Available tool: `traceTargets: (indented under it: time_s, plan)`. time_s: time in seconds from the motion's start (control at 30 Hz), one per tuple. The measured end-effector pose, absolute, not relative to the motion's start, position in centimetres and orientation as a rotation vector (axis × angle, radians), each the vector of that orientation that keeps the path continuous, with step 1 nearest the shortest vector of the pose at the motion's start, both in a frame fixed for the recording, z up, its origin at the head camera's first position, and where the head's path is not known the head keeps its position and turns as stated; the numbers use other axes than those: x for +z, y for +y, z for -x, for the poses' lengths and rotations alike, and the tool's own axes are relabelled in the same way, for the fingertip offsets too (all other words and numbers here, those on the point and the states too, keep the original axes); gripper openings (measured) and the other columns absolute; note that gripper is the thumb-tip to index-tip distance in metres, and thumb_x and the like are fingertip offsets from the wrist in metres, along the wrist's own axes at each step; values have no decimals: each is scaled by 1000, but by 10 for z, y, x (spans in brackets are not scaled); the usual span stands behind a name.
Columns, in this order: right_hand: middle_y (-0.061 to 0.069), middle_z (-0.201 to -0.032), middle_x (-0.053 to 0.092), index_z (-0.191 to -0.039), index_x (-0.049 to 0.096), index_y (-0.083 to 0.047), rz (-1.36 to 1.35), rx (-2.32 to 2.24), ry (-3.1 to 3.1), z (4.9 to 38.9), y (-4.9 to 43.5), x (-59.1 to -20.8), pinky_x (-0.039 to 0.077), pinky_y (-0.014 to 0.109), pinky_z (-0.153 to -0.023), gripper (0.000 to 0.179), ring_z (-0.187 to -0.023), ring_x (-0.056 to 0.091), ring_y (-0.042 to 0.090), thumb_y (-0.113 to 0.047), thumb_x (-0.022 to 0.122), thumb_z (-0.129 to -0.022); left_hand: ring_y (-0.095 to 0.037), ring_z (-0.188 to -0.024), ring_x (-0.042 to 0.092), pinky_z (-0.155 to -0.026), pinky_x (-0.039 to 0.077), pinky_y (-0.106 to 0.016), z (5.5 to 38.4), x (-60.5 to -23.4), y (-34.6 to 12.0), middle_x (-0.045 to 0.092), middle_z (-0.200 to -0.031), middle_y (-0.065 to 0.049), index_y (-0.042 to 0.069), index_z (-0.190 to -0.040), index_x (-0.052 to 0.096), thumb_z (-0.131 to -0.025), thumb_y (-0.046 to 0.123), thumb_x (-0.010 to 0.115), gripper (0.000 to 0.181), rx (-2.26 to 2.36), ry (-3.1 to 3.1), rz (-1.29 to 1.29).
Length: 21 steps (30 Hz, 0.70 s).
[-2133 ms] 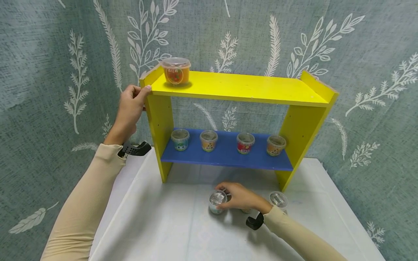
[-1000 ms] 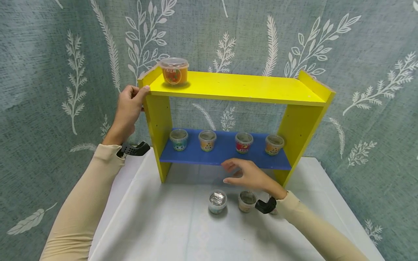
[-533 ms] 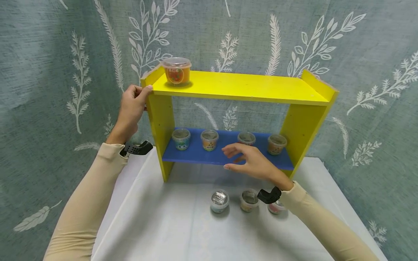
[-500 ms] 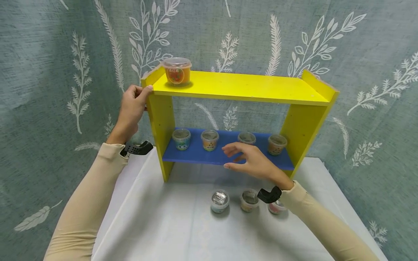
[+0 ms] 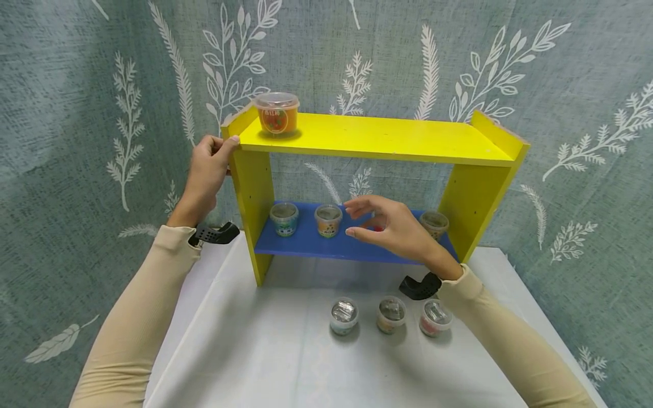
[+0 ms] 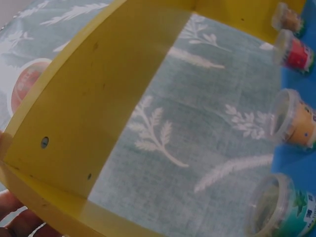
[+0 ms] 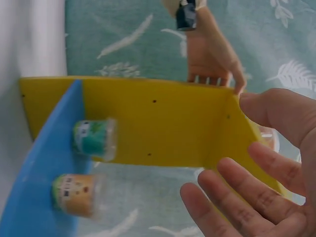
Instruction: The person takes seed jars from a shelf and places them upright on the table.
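My left hand (image 5: 204, 175) grips the upper left corner of a yellow shelf unit (image 5: 377, 133), thumb on its top edge. A large orange plastic cup (image 5: 278, 116) with a clear lid stands on the top board beside it. In front of the blue lower board (image 5: 306, 248), my right hand (image 5: 395, 232) hovers with nothing in it, thumb and fingers spread apart. It mostly covers a red-labelled cup (image 5: 378, 226) in the head view. To its left stand an orange-labelled cup (image 5: 328, 222) and a teal-labelled cup (image 5: 284, 222); another orange-labelled cup (image 5: 435, 224) is partly behind the hand.
On the white tablecloth (image 5: 285, 351) before the unit, three small lidded cups stand in a row: a pale blue one (image 5: 344, 317), an orange-labelled one (image 5: 391, 316) and a red-labelled one (image 5: 435, 318). Leaf-patterned green cloth (image 5: 316, 56) hangs behind.
My right hand has let go of the pale blue cup on the tablecloth and risen to the blue board, over the red-labelled cup in view. My left hand has stayed on the corner.
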State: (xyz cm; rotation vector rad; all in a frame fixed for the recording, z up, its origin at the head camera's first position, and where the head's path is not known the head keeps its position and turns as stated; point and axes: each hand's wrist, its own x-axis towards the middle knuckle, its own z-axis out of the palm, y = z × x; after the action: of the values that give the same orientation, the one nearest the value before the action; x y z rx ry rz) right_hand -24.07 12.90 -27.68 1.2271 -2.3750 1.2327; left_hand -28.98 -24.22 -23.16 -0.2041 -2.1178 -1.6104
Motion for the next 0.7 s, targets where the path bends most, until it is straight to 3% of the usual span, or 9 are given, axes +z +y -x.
traceTargets:
  time_s: [0.7]
  plan:
    - [7, -126, 67, -132, 63, -4, -1337, 1175, -2144, 241, 101, -220, 56, 33, -90, 44, -108, 66, 16, -7, 79, -91, -18, -93, 52, -83, 44, -34, 289, -230, -242, 51, -105, -3, 14, -106, 51, -103, 52, 56, 38, -1614, -2118, 212]
